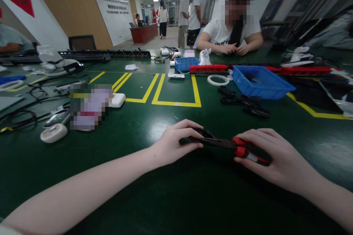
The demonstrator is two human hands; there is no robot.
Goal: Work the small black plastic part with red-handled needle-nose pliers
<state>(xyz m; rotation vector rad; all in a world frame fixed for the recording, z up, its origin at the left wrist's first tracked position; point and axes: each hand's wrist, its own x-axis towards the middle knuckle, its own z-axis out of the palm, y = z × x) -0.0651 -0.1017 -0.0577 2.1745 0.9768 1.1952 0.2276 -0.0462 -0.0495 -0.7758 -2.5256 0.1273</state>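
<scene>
My right hand (271,156) is wrapped round the red and black handles of a pair of pliers (224,143), whose dark jaws point left. Pinched in my left hand (179,141) is a black part (205,133), and the jaws of the pliers meet it at my left fingertips. Fingers and the dark colour hide where jaws and part touch. Both hands are just above the green table (132,198). Beyond my right hand lie several similar black parts (245,102), next to a blue tray (261,84) with dark pieces inside.
A phone (92,110), a white case (117,100), a white oval object (53,133) and black cables (20,114) lie left. Further back are a tape roll (217,80), a small blue tray (186,64) and red strips (209,68). Across the table sits a person (230,36).
</scene>
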